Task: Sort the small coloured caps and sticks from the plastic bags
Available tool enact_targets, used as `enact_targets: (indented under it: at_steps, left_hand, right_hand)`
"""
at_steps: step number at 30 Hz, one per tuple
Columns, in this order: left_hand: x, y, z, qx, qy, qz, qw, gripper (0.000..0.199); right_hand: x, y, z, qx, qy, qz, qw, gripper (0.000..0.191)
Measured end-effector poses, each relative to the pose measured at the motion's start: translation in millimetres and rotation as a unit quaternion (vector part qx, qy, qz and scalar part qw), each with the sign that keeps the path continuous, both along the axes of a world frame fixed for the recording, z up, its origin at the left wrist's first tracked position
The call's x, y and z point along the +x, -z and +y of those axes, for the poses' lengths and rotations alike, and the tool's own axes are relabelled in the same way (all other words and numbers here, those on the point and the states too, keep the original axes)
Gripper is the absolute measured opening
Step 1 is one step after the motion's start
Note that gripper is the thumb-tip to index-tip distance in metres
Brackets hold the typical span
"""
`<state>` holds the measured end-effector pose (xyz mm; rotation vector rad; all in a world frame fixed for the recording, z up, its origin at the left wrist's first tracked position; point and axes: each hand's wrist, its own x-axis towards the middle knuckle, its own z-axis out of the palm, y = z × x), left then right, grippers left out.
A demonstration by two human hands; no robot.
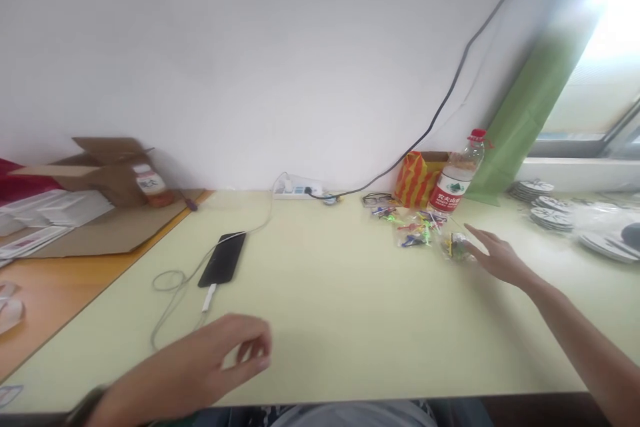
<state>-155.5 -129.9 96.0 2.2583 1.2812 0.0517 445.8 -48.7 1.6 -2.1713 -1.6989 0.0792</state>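
Observation:
My left hand [215, 353] hovers over the near left of the table with loosely curled fingers. A gap shows between thumb and fingertips, and it holds nothing. At the right, my right hand [497, 257] reaches out with stretched fingers. Its thumb side is close to a small clear plastic packet [456, 247]; whether they touch I cannot tell. Further left lies another clear packet of small coloured plastic pieces [415, 230]. Behind these stands a large water bottle [453, 180] with a red cap and red label, beside a red-and-yellow striped bag [413, 180].
A black phone [223, 260] lies at the left on a white charging cable [165, 320]. Against the wall are a power strip [299, 188] and glasses [379, 199]. Stacked white discs [550, 219] sit at the right. An open cardboard box [115, 177] and a smaller bottle [153, 185] stand far left.

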Motion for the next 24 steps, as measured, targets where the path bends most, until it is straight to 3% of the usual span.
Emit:
enact_targets:
  at_steps: [2, 4, 10, 12, 15, 17, 20, 24]
  left_hand:
    - [32, 8.9, 29, -0.013, 0.044, -0.018, 0.999, 0.022]
    - [54, 25.0, 55, 0.021, 0.05, -0.039, 0.998, 0.02]
    - [74, 73.3, 94, 0.075, 0.048, -0.124, 0.988, 0.017]
    - [81, 81.5, 99, 0.14, 0.045, -0.157, 0.976, 0.015]
    - [100, 89.2, 110, 0.198, 0.06, -0.164, 0.964, 0.014]
    - [114, 92.8, 120, 0.198, 0.068, -0.169, 0.963, 0.017]
    - [130, 97.3, 137, 0.177, 0.061, -0.214, 0.959, 0.029]
    - [136, 104.3, 158, 0.107, -0.007, -0.285, 0.952, 0.04]
  right_hand:
    - [0, 9.3, 8, -0.029, -0.028, 0.018, 0.999, 0.056]
    - [4, 15.5, -1, -0.034, -0.059, 0.054, 0.996, 0.053]
    - [24, 24.0, -70, -0.005, -0.091, 0.132, 0.987, 0.047]
    - [11, 26.7, -91, -0.014, -0.101, 0.129, 0.986, 0.047]
    - [-43, 25.9, -101, -0.016, -0.151, 0.096, 0.984, 0.048]
    - [-93, 20.6, -90, -0.015, -0.195, 0.086, 0.977, 0.05]
    - [-164, 8.9, -48, -0.026, -0.282, 0.113, 0.952, 0.058]
    - [-217, -11.7, 29, -0.075, -0.309, 0.193, 0.928, 0.084]
